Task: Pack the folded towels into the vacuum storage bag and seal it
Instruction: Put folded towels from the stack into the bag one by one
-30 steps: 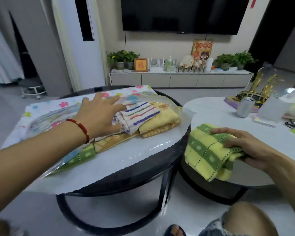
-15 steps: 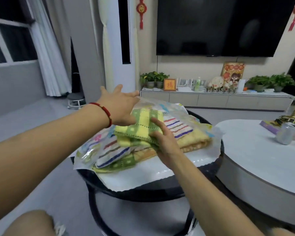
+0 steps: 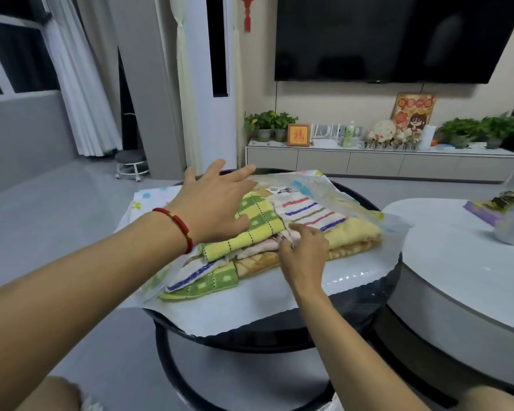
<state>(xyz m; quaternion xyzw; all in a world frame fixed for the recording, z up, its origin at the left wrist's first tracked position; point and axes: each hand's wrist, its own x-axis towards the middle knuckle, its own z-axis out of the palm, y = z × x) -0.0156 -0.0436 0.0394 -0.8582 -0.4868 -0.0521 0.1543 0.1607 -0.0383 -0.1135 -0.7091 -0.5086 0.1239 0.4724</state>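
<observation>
Towels being loaded into a vacuum storage bag on a round dark tabletop (image 3: 279, 336).

Left to right: the left hand (image 3: 211, 203), fingers spread and straight, lifts the bag's clear upper sheet (image 3: 324, 191) and rests on the green-and-yellow checked towel (image 3: 258, 223); the right hand (image 3: 304, 253), fingers curled, pinches the folded edges of the towel stack (image 3: 279, 241); striped (image 3: 309, 213) and yellow (image 3: 353, 235) towels lie inside the bag.
</observation>
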